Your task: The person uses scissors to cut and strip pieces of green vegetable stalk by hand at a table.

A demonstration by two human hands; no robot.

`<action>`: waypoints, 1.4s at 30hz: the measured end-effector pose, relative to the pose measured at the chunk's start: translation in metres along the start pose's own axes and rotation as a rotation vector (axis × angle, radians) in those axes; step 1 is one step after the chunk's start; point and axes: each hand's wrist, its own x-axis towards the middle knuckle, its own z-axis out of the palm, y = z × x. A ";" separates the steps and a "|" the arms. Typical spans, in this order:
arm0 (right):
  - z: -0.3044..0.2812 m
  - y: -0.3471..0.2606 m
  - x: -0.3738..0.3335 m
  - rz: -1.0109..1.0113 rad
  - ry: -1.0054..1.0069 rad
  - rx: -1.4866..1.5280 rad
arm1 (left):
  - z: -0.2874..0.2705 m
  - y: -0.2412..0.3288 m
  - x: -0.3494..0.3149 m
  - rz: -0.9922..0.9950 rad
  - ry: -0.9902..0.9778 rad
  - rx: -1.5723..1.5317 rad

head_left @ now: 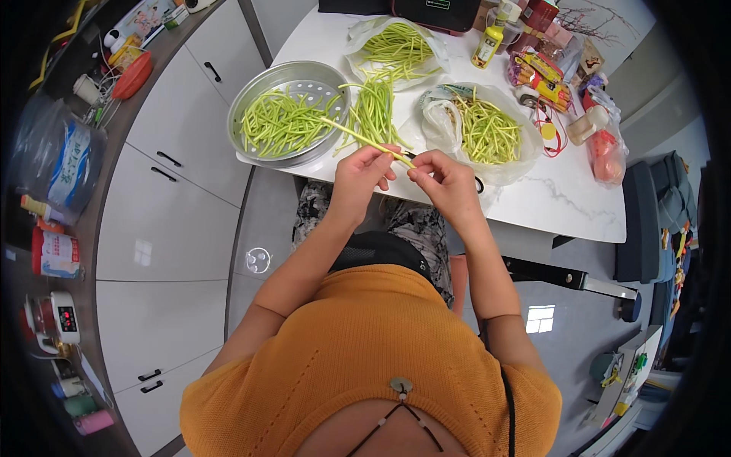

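A long pale-green vegetable stem (pixel 354 137), which looks like a garlic scape, is held above the table's near edge. My left hand (pixel 364 179) pinches it partway along, and the fingers of my right hand (pixel 449 186) close on its lower right end. Its far end points up left, over the rim of a round metal steamer pan (pixel 332 76) that contains many green stem pieces (pixel 278 122). Beyond my hands lies a loose bunch of long stems (pixel 375 110). Right of it, a white plastic bag (pixel 442 122) contains yellowish-green pieces (pixel 487 129). A black loop (pixel 478 184) shows beside my right hand, mostly hidden.
More stems (pixel 396 47) lie in another plastic bag at the back of the white table (pixel 563 202). A yellow bottle (pixel 487 47), snack packs (pixel 541 76) and a bag of reddish items (pixel 605 152) stand right. Grey-white cabinets (pixel 175 114) curve along the left.
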 end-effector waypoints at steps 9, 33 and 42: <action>-0.020 -0.003 -0.012 0.140 0.036 0.276 | -0.022 0.012 -0.002 -0.003 0.090 -0.295; -0.013 -0.020 -0.015 0.030 -0.031 0.030 | -0.023 0.009 -0.001 0.061 0.063 -0.340; -0.019 -0.023 -0.017 0.122 -0.263 0.245 | -0.023 0.009 0.005 0.024 0.032 -0.339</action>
